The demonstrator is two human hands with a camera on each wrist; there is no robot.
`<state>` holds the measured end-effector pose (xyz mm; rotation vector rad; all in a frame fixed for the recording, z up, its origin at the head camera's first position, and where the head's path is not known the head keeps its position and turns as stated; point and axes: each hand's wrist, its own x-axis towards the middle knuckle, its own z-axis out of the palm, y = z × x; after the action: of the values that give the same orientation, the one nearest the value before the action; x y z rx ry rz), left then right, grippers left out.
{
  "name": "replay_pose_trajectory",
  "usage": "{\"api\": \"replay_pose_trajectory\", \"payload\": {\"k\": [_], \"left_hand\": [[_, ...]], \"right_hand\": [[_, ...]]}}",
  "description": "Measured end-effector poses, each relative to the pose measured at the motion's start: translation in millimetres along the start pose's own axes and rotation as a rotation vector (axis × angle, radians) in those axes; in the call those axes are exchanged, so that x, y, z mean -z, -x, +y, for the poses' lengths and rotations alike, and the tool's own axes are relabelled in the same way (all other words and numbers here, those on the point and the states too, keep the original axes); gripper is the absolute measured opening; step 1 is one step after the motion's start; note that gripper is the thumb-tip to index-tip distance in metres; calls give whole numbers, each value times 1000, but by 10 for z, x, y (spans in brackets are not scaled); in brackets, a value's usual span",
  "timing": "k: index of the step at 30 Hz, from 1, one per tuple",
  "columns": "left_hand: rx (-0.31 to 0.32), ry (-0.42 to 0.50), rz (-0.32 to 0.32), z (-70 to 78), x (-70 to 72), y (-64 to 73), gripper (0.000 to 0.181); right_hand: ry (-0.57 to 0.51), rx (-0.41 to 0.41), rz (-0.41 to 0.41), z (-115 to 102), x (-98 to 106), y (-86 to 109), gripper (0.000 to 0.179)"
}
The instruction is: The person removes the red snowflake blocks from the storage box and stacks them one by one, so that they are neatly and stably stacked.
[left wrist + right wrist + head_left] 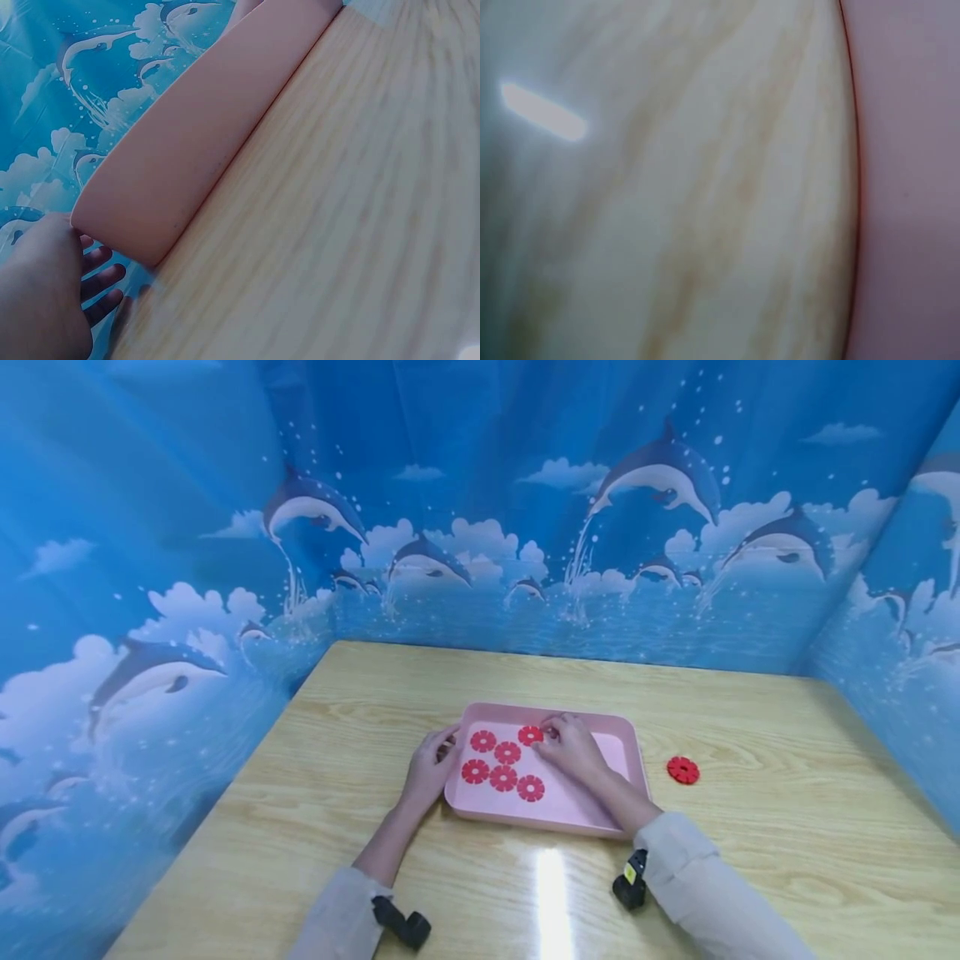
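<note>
A pink tray (547, 808) lies on the table, with several flat red notched plastic discs (503, 778) in its left half. My right hand (573, 750) reaches over the tray, its thumb and index finger pinching the right edge of the uppermost red disc (531, 736). Against the tray's left end rests my left hand (430, 766). In the left wrist view, that hand (45, 292) has its thumb side at the rim and its fingers spread beside the tray's outer wall (187, 142). The right wrist view shows only tray wall (911, 180) and tabletop.
One more red disc (683, 770) lies on the wooden table (787, 793) to the right of the tray. A blue curtain (480, 460) printed with dolphins hangs behind the table and along both sides. Dark wrist cameras (630, 881) sit at the sleeves.
</note>
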<state>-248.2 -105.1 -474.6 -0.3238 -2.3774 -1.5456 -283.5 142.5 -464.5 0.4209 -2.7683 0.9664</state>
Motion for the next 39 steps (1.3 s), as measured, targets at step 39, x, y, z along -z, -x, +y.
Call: {"api": "replay_pose_trajectory", "payload": {"k": [39], "left_hand": [[12, -3, -9, 28, 8, 10, 33]], "right_hand": [[-6, 121, 46, -43, 455, 257, 34]]}}
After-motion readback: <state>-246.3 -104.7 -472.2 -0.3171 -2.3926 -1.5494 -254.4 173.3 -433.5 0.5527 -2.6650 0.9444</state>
